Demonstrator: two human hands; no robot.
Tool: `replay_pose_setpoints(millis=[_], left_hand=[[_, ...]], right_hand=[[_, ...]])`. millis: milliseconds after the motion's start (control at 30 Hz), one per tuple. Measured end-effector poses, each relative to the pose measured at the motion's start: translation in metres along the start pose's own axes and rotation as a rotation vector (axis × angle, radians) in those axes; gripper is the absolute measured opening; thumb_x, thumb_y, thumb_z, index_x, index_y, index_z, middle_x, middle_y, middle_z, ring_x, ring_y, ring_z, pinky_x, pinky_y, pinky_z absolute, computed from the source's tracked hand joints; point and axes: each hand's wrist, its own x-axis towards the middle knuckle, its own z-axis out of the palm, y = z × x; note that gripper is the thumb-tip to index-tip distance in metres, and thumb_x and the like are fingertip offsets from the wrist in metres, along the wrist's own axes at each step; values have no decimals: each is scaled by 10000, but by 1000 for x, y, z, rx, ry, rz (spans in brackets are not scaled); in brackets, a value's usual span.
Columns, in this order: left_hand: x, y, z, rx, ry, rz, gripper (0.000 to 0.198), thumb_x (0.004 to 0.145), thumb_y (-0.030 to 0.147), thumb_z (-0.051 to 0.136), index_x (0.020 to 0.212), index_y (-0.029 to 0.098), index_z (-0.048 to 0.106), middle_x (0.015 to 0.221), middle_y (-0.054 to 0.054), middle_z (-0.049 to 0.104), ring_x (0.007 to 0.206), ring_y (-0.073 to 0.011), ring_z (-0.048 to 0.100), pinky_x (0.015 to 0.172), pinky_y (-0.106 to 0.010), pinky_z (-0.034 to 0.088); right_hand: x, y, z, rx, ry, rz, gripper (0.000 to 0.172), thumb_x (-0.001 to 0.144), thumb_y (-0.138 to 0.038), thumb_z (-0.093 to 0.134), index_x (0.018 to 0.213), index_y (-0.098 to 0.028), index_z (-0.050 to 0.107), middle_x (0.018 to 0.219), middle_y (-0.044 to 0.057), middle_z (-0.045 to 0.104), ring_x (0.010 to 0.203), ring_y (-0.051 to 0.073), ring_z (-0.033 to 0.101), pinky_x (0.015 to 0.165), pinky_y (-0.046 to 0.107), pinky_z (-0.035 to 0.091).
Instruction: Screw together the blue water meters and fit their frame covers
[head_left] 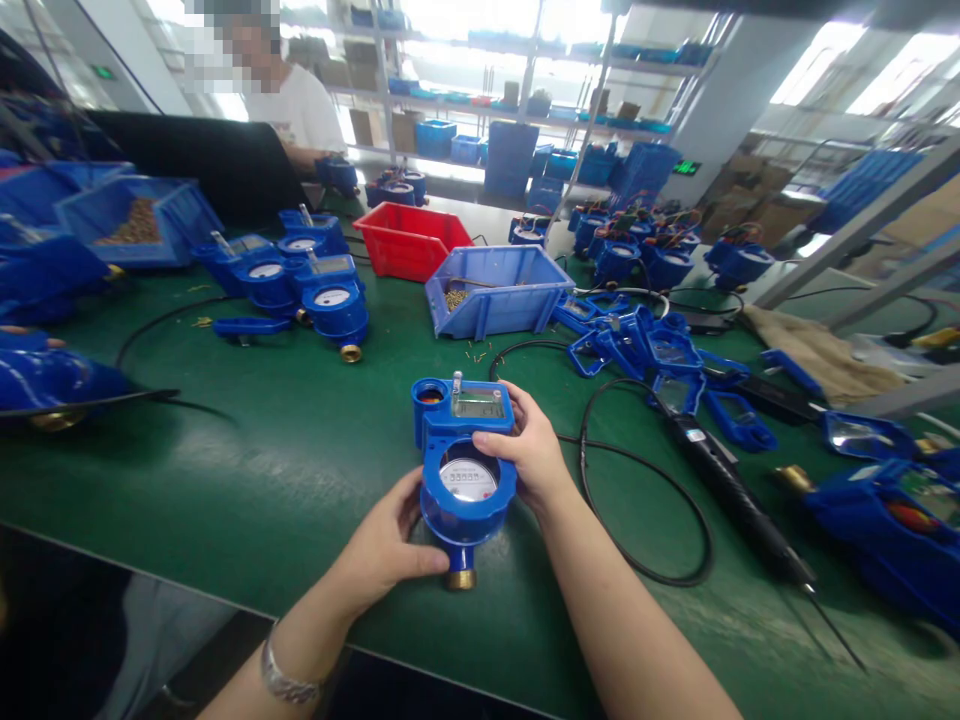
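Green table [247,470] with work in progress. At its far side stands a red bin [409,240] whose contents cannot be seen; just beside it a blue bin [499,290] holds a few small brass screws [454,297], and a blue tray [139,220] at far left holds a brown heap of small parts. Near the front edge, a blue water meter [465,470] rests on the table, grasped by both hands: left hand [390,550] cupping its lower body, right hand [529,450] clasping its upper side.
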Motion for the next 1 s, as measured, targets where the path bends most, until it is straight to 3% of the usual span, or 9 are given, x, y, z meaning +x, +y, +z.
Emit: replay_pose_setpoints(millis=[167,267,333,433,500,600,667,800,1000], left_hand=[[24,3,-6,91,-240,-115,853,470,188,866,1230,154,480,1218,-132,607,1142,-318,540,1016,-472,359],[34,6,-13,95,-308,-121,861,444,153,866,1218,139,490,1192,-131,624,1145,-317,535,1020,-475,351],[37,7,-16,106,-330,-126,843,452,137,860,1212,139,496,1191,-128,626,1148,-308,536,1027,-468,345],[37,10,-20,123,-386,-159,806,478,149,851,1207,151,508,1187,-122,631,1135,-302,550,1016,-469,358],[38,13,-21,147,-431,-194,762,501,172,843,1193,155,525,1184,-122,633,1121,-301,562,1006,-476,368],[42,18,-22,197,-468,-219,719,518,197,837,1174,151,547,1206,-125,621,1130,-299,557,1018,-479,359],[46,21,-21,220,-475,-228,712,522,209,835,1172,147,551,1208,-128,621,1139,-299,551,1025,-483,353],[49,22,-20,239,-479,-224,734,511,214,839,1183,149,550,1205,-126,625,1150,-301,545,1033,-487,347],[45,18,-18,223,-429,-185,711,479,193,855,1138,166,588,1159,-102,657,1117,-303,571,1024,-480,366]], right_hand=[[3,-2,7,11,-14,35,945,482,-315,829,1302,-128,398,1261,151,549,1132,308,544,992,433,420],[0,-2,-1,-20,-15,48,774,660,-455,717,1313,-157,429,1332,128,505,1225,286,473,1045,426,365],[-11,2,-15,-56,37,38,636,763,-481,611,1300,-178,453,1388,108,449,1306,251,377,1107,415,265],[-40,10,-38,-104,83,56,556,715,-347,661,1228,-193,513,1375,108,463,1315,257,361,1138,434,176],[-65,17,-43,-160,-14,107,618,625,-232,703,1214,-199,518,1343,113,496,1281,285,408,1122,475,208],[-92,31,-27,-387,-122,187,783,556,-189,742,1278,-192,438,1339,120,490,1259,308,422,1095,506,252],[-98,40,-7,-486,-16,202,847,515,-199,776,1277,-168,407,1293,141,514,1210,328,461,1063,511,298],[-89,55,25,-366,197,82,805,540,-291,783,1231,-150,395,1203,158,558,1111,321,537,984,471,403],[-81,61,28,-240,205,-38,837,541,-280,794,1256,-190,367,1194,125,574,1078,286,572,955,421,448]])
